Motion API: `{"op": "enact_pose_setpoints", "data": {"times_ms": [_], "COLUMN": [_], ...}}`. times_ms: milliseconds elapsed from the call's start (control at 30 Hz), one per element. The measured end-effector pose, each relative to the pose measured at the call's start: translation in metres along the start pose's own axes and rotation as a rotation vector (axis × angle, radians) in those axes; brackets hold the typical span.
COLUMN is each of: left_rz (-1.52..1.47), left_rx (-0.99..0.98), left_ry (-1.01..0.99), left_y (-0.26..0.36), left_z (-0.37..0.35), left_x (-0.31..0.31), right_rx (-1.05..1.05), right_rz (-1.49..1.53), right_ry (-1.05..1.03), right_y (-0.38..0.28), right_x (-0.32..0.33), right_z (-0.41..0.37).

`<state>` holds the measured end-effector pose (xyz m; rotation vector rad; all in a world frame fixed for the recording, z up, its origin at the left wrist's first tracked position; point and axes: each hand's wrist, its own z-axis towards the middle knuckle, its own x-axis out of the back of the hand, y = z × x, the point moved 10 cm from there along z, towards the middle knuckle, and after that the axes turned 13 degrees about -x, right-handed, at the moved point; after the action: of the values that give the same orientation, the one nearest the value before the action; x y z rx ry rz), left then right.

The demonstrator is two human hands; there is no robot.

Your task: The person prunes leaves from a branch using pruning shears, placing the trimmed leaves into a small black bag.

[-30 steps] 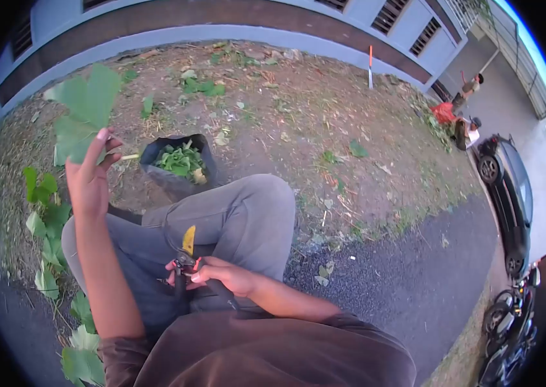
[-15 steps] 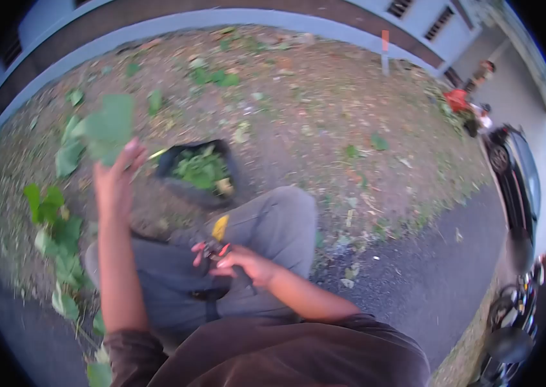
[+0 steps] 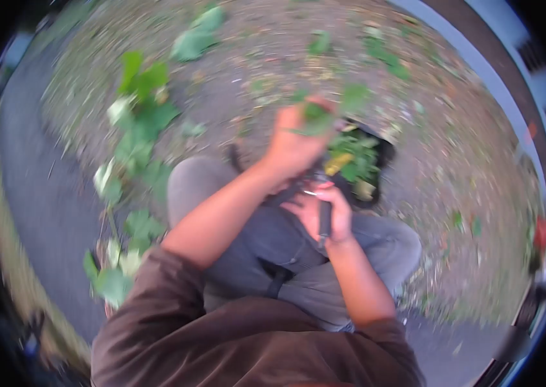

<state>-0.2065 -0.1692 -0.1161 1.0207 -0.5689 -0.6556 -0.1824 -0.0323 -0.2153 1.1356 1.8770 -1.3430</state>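
My left hand [image 3: 302, 135] is closed on a green leaf [image 3: 316, 120], just left of a dark container [image 3: 386, 155]. Green leaves and a yellowish one [image 3: 338, 164] lie inside that container. Below it, over my lap, my right hand [image 3: 324, 209] is wrapped round pruning shears [image 3: 324, 222] with a dark handle. The shears' blades are blurred and partly hidden near my left wrist.
A leafy vine [image 3: 134, 151] lies on the ground at the left, with a large leaf [image 3: 199, 35] above it. Paved ground [image 3: 47, 187] runs down the far left. A building wall [image 3: 512, 64] curves along the upper right, and a red object [image 3: 541, 232] is at the right edge.
The view has turned, shifting the container to the right. My left hand, with a leaf, has come in from the left to beside the container and close to my right hand.
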Motion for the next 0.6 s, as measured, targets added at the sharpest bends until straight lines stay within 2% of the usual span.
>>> {"op": "enact_pose_setpoints", "data": {"times_ms": [33,67,100,133,200,267,333,433,500,533,600], "left_rz": [0.084,0.211,0.569,0.648,0.728,0.907,0.936,1.017,1.007,1.0,0.998], "left_rx": [-0.4,-0.493,-0.681,-0.838,-0.808,-0.8,-0.776,-0.723,-0.675,-0.657,-0.642], "left_ry": [-0.031,-0.071,-0.197,-0.18,-0.224,-0.408,-0.414,-0.511,-0.54,-0.538,-0.585], "left_y": [0.025,0.044,0.069,0.093,0.108,0.104,0.107,0.1,0.092,0.088,0.078], "left_z": [0.004,0.003,-0.001,-0.004,-0.007,-0.011,-0.012,-0.014,-0.017,-0.018,-0.022], "left_x": [0.002,-0.002,-0.017,-0.026,-0.041,-0.072,-0.077,-0.082,-0.078,-0.075,-0.073], "right_rx": [-0.038,-0.06,-0.067,-0.06,-0.104,-0.03,-0.018,-0.038,-0.042,-0.056,-0.029], "right_rz": [0.053,0.095,0.116,0.139,0.109,0.158,0.093,0.179,0.293,0.293,0.182], "right_ry": [0.009,0.031,0.087,0.158,0.137,0.144,0.203,0.273,0.143,0.155,0.002], "right_y": [0.013,0.02,0.026,0.028,0.035,0.026,0.032,0.042,0.042,0.043,0.03], "right_x": [0.006,0.011,0.016,0.024,0.035,0.035,0.053,0.089,0.079,0.076,0.046], "right_z": [0.0,-0.002,-0.004,-0.007,-0.011,-0.01,-0.012,-0.019,-0.016,-0.013,-0.005]}}
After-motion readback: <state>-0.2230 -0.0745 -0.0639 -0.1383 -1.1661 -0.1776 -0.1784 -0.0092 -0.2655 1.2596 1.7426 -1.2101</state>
